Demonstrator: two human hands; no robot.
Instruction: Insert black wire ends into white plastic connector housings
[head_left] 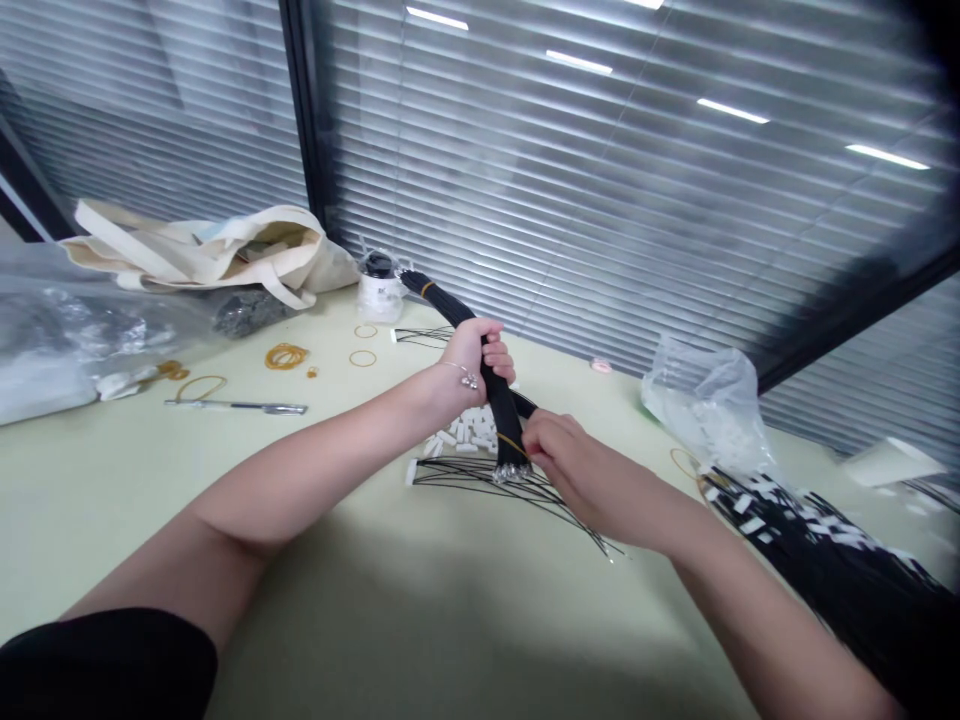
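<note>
My left hand is wrapped around the middle of a thick bundle of black wires, held tilted over the table with its bare metal ends pointing down. A yellow rubber band circles the bundle near each end. My right hand pinches the lower end of the bundle, fingers at the rubber band there. Under the hands lie a small pile of white connectors and a fan of loose black wires.
A cream tote bag and clear plastic bags lie at the far left. Rubber bands, a metal tool and a small jar sit behind. At right are a plastic bag and a heap of black wires with white plugs.
</note>
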